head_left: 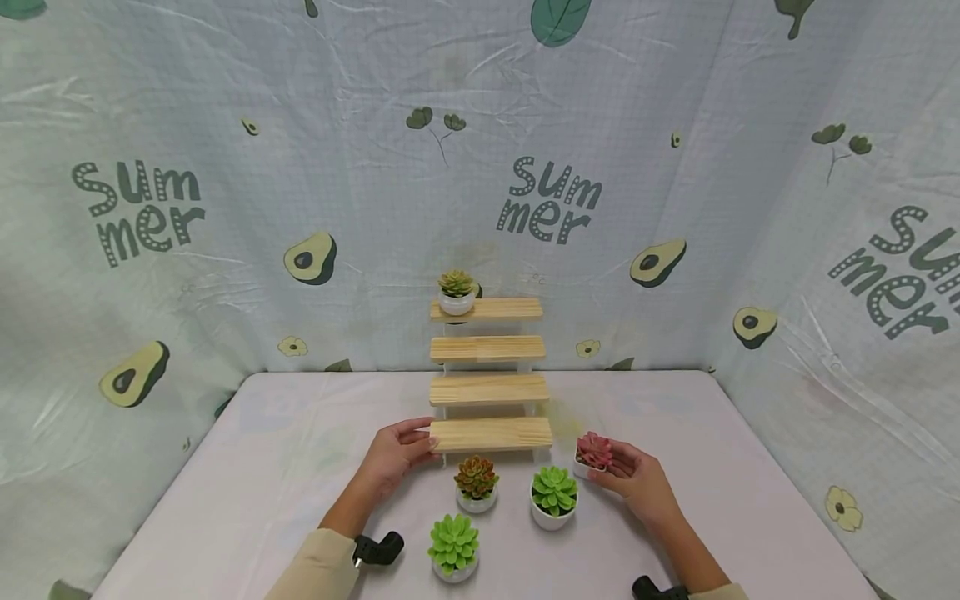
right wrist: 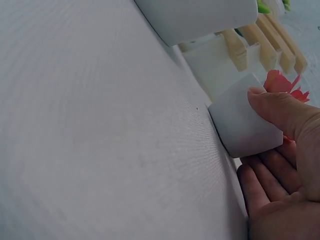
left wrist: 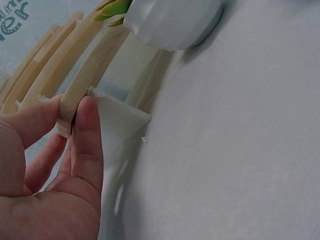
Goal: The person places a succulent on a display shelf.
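Observation:
A stepped wooden shelf stand (head_left: 491, 434) with several tiers rises at the back middle of the table. My left hand (head_left: 395, 454) pinches the left end of its lowest board (left wrist: 92, 70) between thumb and fingers. On the right, my right hand (head_left: 636, 481) holds a potted pink succulent (head_left: 594, 450). Its white pot (right wrist: 245, 120) appears to rest on the table in the right wrist view, thumb on one side and fingers on the other. A potted yellow-green succulent (head_left: 456, 292) sits on the top tier's left end.
Between the hands stand a potted reddish-brown succulent (head_left: 476, 482) and a potted bright green succulent (head_left: 553, 497). Another green one (head_left: 453, 546) is nearer the front. A printed cloth backdrop (head_left: 480, 167) hangs behind the white table (head_left: 247, 500).

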### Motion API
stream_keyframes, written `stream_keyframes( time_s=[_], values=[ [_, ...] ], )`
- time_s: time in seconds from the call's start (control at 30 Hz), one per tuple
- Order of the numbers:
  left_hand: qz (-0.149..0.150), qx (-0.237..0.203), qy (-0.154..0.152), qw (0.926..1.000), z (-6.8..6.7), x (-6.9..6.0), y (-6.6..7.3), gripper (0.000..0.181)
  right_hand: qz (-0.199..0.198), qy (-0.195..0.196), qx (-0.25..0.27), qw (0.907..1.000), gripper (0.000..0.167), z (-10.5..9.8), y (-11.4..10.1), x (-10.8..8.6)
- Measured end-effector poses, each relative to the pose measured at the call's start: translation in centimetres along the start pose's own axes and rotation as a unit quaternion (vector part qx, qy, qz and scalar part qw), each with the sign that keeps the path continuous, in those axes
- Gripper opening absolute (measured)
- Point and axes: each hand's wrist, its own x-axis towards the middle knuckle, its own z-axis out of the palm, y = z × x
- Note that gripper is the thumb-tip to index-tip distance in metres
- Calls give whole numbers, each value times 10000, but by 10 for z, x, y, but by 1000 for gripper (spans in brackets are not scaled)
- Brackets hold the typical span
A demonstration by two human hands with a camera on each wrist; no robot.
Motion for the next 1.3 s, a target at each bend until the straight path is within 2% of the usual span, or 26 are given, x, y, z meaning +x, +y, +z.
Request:
stream_keyframes(
  time_s=[0.47, 0.73, 1.03, 1.3],
  values=[
    [-47, 7, -115, 9999, -2, 0, -1, 46, -97, -236, 29, 9997, 73, 4, -8, 4],
    [-31, -43, -206, 9998, -2, 1, 0, 47, -618, -285, -212, 9975, 69, 1, -34, 17],
    [-29, -68, -250, 9997, -2, 1, 1, 48, -739, -354, 72, 9966, 70, 3, -55, 34],
    [-55, -155, -174, 9997, -2, 1, 2, 47, -902, -356, 106, 9952, 73, 6, -70, 42]
  ],
)
